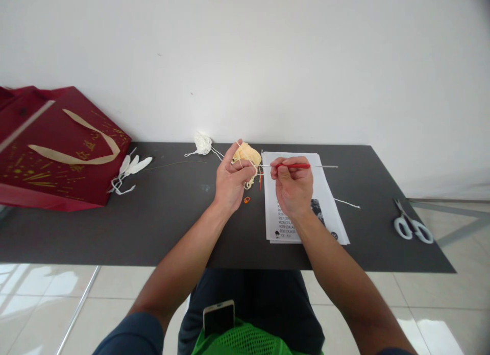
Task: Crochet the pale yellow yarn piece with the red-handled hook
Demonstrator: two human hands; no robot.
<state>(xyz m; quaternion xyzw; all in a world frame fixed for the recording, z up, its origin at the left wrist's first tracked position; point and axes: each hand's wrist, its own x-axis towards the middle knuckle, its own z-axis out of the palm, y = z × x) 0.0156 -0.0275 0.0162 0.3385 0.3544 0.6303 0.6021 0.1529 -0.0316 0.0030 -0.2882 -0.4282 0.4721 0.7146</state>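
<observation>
Head view: phone [218, 317] in the lap; above the dark surface [153, 227], left hand [230, 179] clamped on a yellow crochet piece [248, 155], right hand [291, 184] pinching a red-handled crochet hook [298, 166] over a printed sheet [329, 202]; white yarn ball [202, 143], scissors [411, 225] and red bag [57, 145] beyond.

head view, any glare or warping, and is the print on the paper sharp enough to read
Head view: even daylight, soft shadows; window glare on the glossy floor tiles; the black table bows toward the edges from wide-angle distortion; print on the paper sheet is too small and soft to read; the hook in the right hand is sharp.
</observation>
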